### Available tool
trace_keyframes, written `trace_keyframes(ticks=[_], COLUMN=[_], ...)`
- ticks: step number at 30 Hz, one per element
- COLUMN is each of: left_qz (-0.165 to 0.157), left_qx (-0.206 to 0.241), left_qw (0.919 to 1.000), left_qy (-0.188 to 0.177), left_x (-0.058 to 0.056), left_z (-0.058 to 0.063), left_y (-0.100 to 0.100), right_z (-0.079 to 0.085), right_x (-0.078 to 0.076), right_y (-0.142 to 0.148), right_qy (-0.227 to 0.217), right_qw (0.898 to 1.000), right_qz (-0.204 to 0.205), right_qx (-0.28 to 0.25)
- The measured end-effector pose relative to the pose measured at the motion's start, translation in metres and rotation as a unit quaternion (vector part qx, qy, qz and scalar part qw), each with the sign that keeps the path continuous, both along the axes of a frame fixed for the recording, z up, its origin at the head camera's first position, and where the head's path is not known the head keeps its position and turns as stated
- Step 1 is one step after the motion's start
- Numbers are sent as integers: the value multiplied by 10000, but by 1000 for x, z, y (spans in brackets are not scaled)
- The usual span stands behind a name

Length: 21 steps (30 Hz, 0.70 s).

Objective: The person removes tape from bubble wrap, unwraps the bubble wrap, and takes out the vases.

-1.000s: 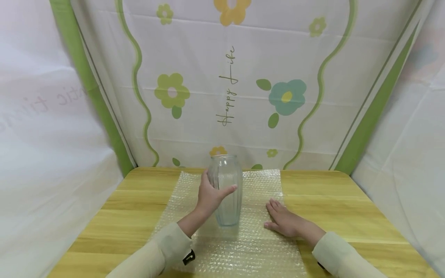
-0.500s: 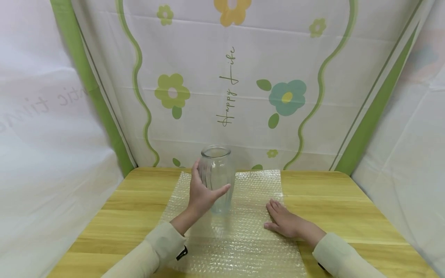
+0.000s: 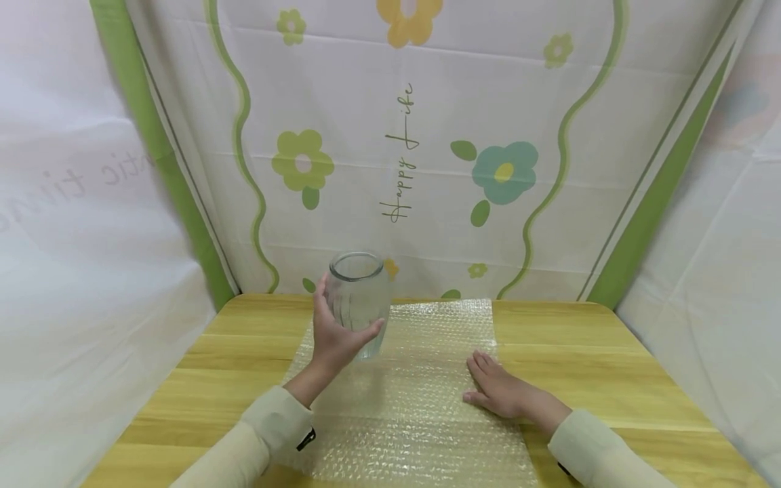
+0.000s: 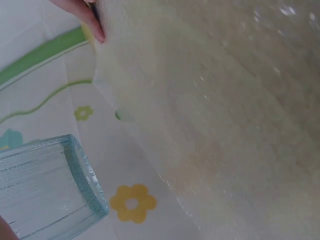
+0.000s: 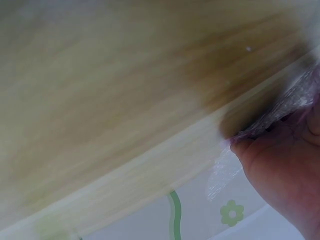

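A clear ribbed glass vase [image 3: 358,305] is gripped by my left hand [image 3: 338,335], thumb across its near side and fingers round its left. It tilts slightly, its round mouth toward me, over the left part of a bubble wrap sheet [image 3: 427,407]. In the left wrist view the thick base of the vase [image 4: 82,180] points toward the sheet, apart from it. My right hand [image 3: 497,386] lies flat with straight fingers on the sheet's right edge. The right wrist view has that hand [image 5: 285,160] against the crinkled film.
The bubble wrap lies on a wood-grain table [image 3: 586,359], running from the back edge to the front. Behind stands a white fabric wall [image 3: 354,88] printed with flowers, and more fabric [image 3: 720,271] hangs on both sides.
My left hand has lifted the vase off the middle of the bubble wrap and carried it left, its mouth tipping toward me. The right hand has stayed in place.
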<state>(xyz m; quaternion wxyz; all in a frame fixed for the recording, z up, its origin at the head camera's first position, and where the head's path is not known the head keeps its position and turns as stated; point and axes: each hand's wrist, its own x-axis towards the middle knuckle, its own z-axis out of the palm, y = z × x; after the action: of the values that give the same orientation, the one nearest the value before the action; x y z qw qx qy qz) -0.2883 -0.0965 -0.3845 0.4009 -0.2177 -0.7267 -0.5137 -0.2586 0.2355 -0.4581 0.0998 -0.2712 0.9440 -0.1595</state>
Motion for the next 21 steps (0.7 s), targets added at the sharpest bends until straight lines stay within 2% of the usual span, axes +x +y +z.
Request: trace_keyframes(ticks=[6,11,17,21], left_qz=[222,410,591,823], left_qx=[68,183,300,443], left_qw=[9995,9987,9976,9956], left_qy=[222,246,187,-18], left_x=[-5,-9,-11,-13], left_z=[3,7,9,9], left_y=[-13,-25,-44,-58], right_z=[-1,0,3,4], right_x=[0,1,3,3], right_y=[1,0,-2,-2], right_qy=[14,0,-19,10], right_qw=[10000,10000,10000,10000], right_qz=[-34,-90,-55,-21], right_qx=[14,-13,-30,-16])
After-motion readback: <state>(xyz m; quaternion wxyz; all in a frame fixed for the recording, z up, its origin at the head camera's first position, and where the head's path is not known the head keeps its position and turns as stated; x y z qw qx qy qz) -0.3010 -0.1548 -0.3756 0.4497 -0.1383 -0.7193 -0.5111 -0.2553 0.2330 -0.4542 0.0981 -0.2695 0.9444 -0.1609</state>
